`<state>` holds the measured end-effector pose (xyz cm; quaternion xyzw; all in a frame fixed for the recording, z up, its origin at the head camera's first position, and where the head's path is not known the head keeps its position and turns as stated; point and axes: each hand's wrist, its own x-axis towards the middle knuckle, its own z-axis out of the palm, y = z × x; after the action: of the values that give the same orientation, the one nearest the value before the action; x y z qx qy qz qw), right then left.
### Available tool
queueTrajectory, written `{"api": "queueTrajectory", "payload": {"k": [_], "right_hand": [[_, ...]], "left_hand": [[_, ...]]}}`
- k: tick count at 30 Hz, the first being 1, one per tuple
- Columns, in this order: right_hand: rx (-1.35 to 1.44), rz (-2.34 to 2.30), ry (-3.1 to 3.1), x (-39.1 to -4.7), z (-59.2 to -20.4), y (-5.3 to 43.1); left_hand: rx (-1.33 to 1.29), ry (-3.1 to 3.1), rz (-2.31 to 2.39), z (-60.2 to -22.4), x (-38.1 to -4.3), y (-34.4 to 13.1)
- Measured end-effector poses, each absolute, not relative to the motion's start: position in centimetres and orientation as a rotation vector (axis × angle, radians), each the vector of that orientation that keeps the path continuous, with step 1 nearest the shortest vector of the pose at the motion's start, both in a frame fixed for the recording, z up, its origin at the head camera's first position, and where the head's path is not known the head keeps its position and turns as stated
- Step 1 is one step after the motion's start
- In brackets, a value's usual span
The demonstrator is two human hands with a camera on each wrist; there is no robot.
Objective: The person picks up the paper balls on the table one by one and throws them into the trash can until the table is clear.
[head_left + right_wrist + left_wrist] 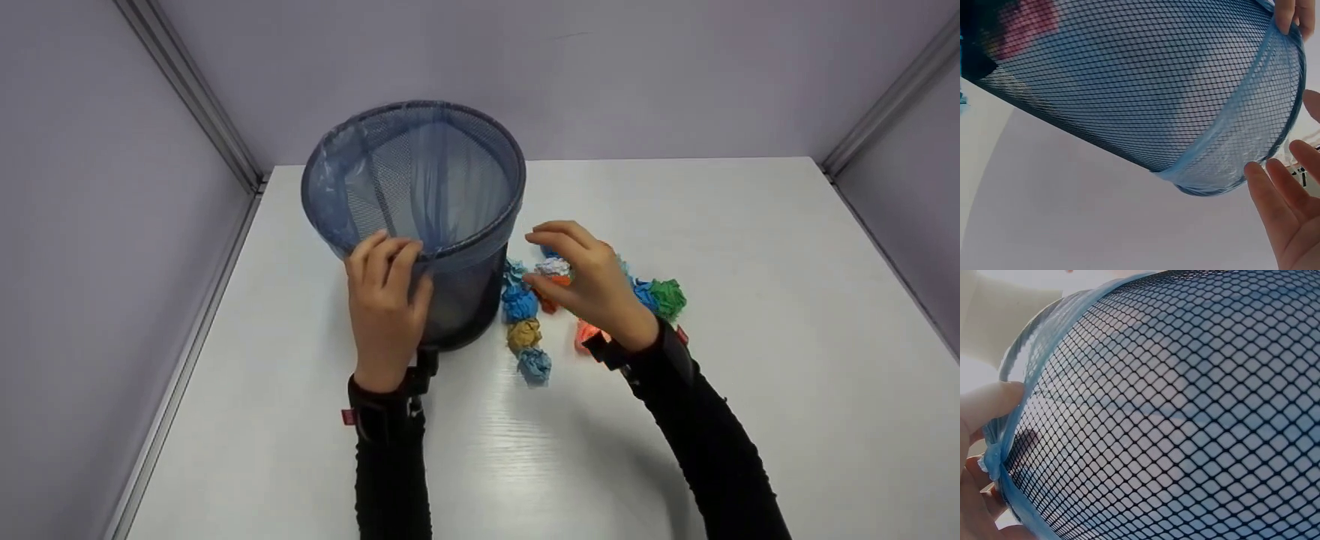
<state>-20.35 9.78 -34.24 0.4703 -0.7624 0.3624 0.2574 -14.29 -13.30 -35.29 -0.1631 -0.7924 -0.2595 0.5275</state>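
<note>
A black wire-mesh waste bin (457,307) stands on the table, lined with a translucent blue plastic bag (431,176) folded over its rim. My left hand (382,315) grips the near rim, thumb outside and fingers over the edge, as the left wrist view shows at the bag's fold (1013,422). My right hand (596,277) hovers right of the bin with fingers spread and bent loosely, holding nothing. In the right wrist view its fingers (1286,194) appear close to the bin's lined rim. A red patch (1027,25) shows through the mesh low on the bin.
Crumpled paper balls lie right of the bin: a blue one (520,305), a mustard one (523,334), a light blue one (534,365), a green one (667,298) and several others partly behind my right hand. Pale walls (675,82) enclose the white table (750,300).
</note>
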Motion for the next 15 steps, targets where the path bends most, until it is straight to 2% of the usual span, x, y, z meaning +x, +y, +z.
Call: {"api": "queueTrajectory", "payload": {"k": [4,9,11,15], "right_hand": [[1.288,0.989,-2.144,-20.4,-37.2,10.9],[1.257,0.916,-2.203,-24.5,-45.9,15.2],[1.223,0.942,-2.279,-25.2,-47.1,17.0],[1.125,1.076,-2.431,-23.8,-45.6,19.5]], "left_hand": [[-0.394,-1.892,-0.619,-35.2,-14.3,-13.3],[-0.398,-1.894,-0.623,-35.2,-14.3,-13.2],[-0.396,-1.892,-0.621,-35.2,-14.3,-13.3],[-0.392,-1.891,-0.621,-35.4,-14.4,-13.3]]}}
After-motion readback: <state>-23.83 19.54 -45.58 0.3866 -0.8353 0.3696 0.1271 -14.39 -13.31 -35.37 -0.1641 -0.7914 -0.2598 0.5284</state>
